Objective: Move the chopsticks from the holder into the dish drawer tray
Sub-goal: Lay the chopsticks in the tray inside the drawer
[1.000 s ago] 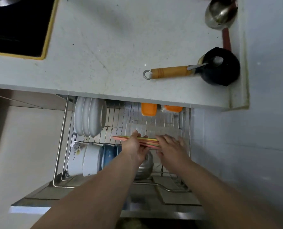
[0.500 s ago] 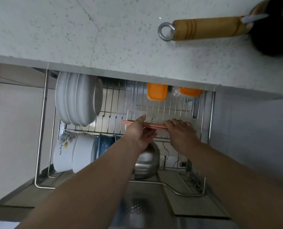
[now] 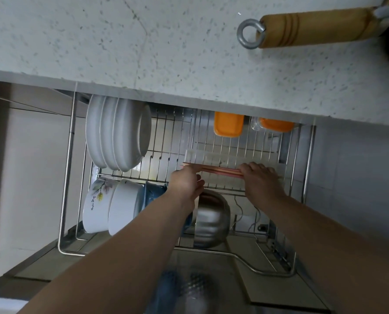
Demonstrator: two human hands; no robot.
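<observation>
A bundle of pinkish chopsticks (image 3: 220, 170) lies level across the open wire dish drawer (image 3: 71, 155), just over a clear plastic tray (image 3: 225, 158) on the rack. My left hand (image 3: 185, 181) grips the bundle's left part, thumb and fingers around it. My right hand (image 3: 260, 177) covers the right end, fingers curled over it. The chopsticks' right tips are hidden under that hand. Whether the bundle rests on the tray I cannot tell. The holder is not in view.
White plates (image 3: 117, 138) stand at the drawer's left rear. White bowls (image 3: 112, 207), a blue bowl (image 3: 154, 192) and a steel bowl (image 3: 211, 219) sit in front. Orange containers (image 3: 228, 124) are at the back. A wooden-handled pan (image 3: 313, 26) lies on the countertop (image 3: 121, 41) overhead.
Both hands have carried the chopsticks farther back into the drawer and lower toward the clear tray. The view has closed in on the drawer.
</observation>
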